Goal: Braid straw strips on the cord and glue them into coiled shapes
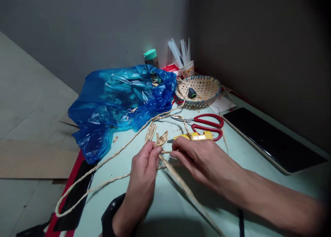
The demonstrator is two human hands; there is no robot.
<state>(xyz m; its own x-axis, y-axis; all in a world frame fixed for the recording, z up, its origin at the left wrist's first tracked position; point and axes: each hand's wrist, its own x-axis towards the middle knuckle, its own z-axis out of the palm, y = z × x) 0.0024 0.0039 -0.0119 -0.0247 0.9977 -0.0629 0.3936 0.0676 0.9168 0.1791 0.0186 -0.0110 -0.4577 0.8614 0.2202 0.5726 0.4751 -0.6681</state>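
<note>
So far left there's a long loop of twisted straw-coloured cord (121,150), its bend hanging out past a dark flat slab (71,195) on the table edge. Its upper run passes in front of a crumpled blue plastic bag (124,92).

Next, the left hand (144,163). That forearm comes up from the bottom, something black (113,207) around the wrist, and the hand points away from the wearer, back of it partly showing. Thumb and index are squeezed together on the fibre, no gap I can see; the other fingers are curled under, so I can't tell what they're doing. A ragged tan end (162,139) sticks up just beyond the thumb, and a flat pale strip (186,188) trails from the pinch down towards the bottom edge.

Between the hands there's a short strand (167,152), pretty much level. The right hand (200,156) has its other end in a tight thumb-and-finger pinch, index bent, knuckles up. That forearm slants in from the lower right, wrist fairly straight.

Right behind those knuckles are a yellow-handled tool (205,136) and red-handled scissors (209,121), a woven basket (208,89) beyond them. Furthest right, a big black-screened tablet (271,138) lies flat.
</note>
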